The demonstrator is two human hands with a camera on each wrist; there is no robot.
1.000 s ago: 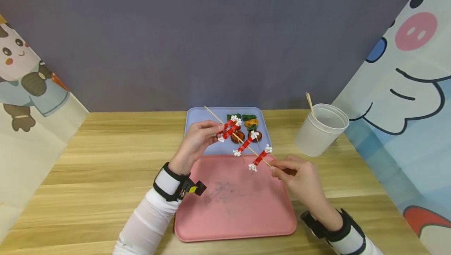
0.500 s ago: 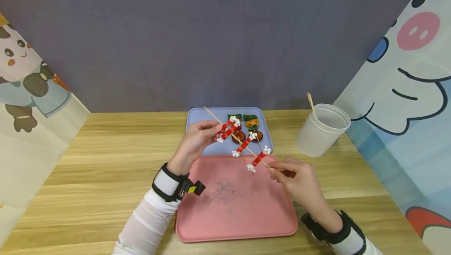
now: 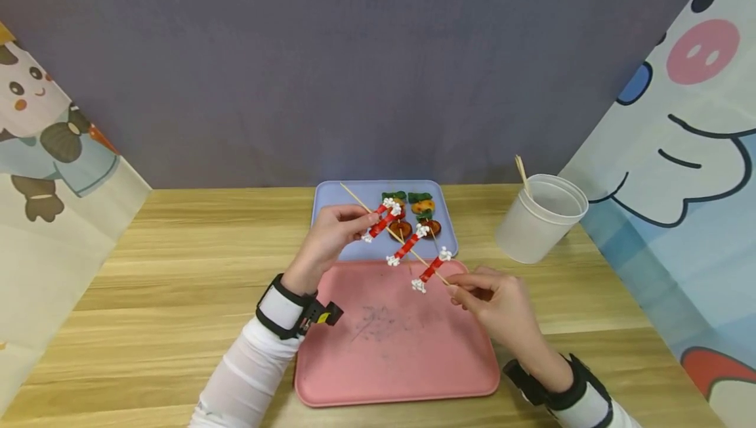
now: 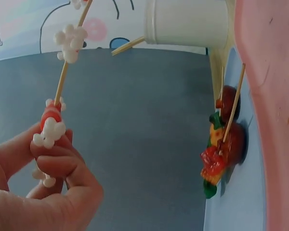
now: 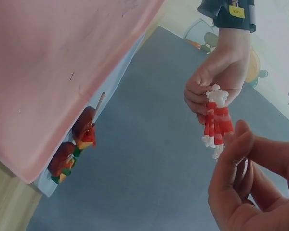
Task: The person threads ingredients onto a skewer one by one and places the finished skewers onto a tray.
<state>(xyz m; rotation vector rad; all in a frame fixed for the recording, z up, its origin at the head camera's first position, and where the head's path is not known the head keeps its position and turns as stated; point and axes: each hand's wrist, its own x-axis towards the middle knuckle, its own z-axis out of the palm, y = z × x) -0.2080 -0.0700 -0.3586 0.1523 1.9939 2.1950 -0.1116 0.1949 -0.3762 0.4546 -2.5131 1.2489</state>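
Note:
Both hands hold up a bamboo skewer that slants down to the right over the trays. Several red toy pieces with white knobbly ends are threaded across it, among them a middle piece and a piece near the right end. At the upper left, my left hand pinches a red piece between thumb and fingers. My right hand pinches the skewer's lower right end; in the right wrist view its fingertips hide that end.
Below the hands lies a pink tray with grey marks. Behind it, a lilac tray carries skewered toy food. A white plastic bucket with bamboo sticks stands at the right. A grey wall rises behind.
My left hand has shifted slightly right along the skewer, and the two leftmost red pieces appear closer together. My right hand and the skewer's right end have dropped a little.

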